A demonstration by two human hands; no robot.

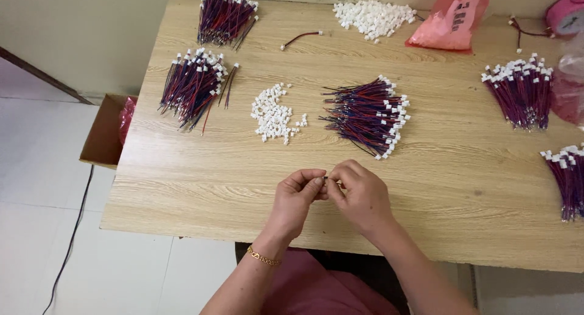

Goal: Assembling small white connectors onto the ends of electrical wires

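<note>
The left hand (296, 196) and right hand (360, 193) meet fingertip to fingertip above the light wooden table (462, 187), both pinched closed on one small dark-wired part (325, 179), largely hidden. Beyond them lie a loose pile of small white plastic connectors (274, 113) and a bundle of red-and-blue wires with white ends (368, 115).

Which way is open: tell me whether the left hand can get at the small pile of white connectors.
Probably yes. The small pile of white connectors lies just beyond the left hand on bare table, nothing between, though both hands are pinching something small.
</note>
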